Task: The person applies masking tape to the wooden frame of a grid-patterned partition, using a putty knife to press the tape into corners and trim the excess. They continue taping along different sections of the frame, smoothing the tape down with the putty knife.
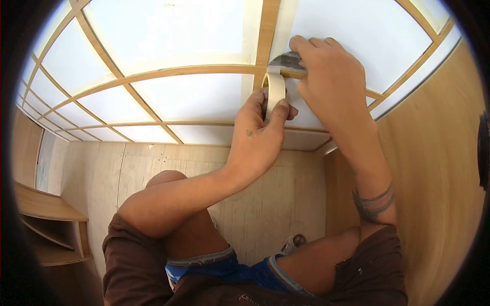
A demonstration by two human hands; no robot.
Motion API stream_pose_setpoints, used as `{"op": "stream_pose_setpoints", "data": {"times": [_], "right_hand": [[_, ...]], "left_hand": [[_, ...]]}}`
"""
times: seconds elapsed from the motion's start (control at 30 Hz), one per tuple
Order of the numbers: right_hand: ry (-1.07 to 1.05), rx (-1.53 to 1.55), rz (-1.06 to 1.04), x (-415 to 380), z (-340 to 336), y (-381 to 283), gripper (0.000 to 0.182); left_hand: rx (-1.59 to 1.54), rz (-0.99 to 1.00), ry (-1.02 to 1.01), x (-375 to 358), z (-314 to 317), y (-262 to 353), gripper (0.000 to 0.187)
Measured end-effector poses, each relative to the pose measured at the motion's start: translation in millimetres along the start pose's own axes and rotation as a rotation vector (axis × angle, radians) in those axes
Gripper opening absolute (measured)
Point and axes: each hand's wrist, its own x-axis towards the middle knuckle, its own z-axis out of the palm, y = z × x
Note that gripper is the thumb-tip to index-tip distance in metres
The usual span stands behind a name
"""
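Note:
My left hand [258, 135] is closed round a roll of cream masking tape [276, 94], held upright against the wooden lattice [204, 69]. Just right of the roll and above it, my right hand [329, 76] grips a dark, flat scraper-like blade [288, 61]. The blade's edge lies at a crossing of the wooden strips, close to the top of the roll. Pale tape strips run along the edges of the white panels [189, 97]. My right fingers partly cover the blade, and its far end is hidden.
Below the lattice is a pale plank floor [255, 204]. A wooden shelf unit [51, 204] stands at the left, and a large wooden panel [429, 168] rises at the right. My bent knees are below, with a small object [298, 239] on the floor between them.

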Motion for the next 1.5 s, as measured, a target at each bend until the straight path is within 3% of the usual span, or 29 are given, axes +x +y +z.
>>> {"op": "stream_pose_setpoints", "data": {"times": [0.4,0.5,0.6,0.67,0.9,1.23,1.3,1.5], "right_hand": [[0.247,0.023,0.030,13.9,-25.1,4.3,0.035],[0.300,-0.006,0.039,3.8,-29.7,2.4,0.049],[0.377,-0.042,-0.022,-5.4,-15.0,3.9,0.057],[0.398,-0.135,-0.179,-13.7,7.8,8.5,0.055],[0.085,-0.047,-0.158,-52.6,10.7,-6.6,0.061],[0.012,0.065,-0.111,-49.7,6.4,-13.0,0.046],[-0.080,0.065,-0.080,-44.5,-2.0,-16.1,0.042],[-0.052,0.032,-0.104,-40.9,-3.3,-17.6,0.038]], "left_hand": [[-0.032,-0.048,0.007,-2.2,2.1,3.0,0.027],[-0.061,-0.019,0.003,-0.4,-0.5,-1.4,0.027],[-0.039,-0.027,-0.004,-0.1,-2.6,-0.8,0.027],[-0.032,-0.029,-0.016,1.0,-4.1,-2.5,0.027],[-0.094,-0.007,-0.051,3.0,-3.9,-5.4,0.028],[-0.026,0.064,-0.051,0.0,-1.0,-10.6,0.022],[-0.028,0.043,-0.053,0.5,-1.2,-11.5,0.023],[0.018,0.028,-0.016,-0.3,1.4,-12.7,0.024]]}}
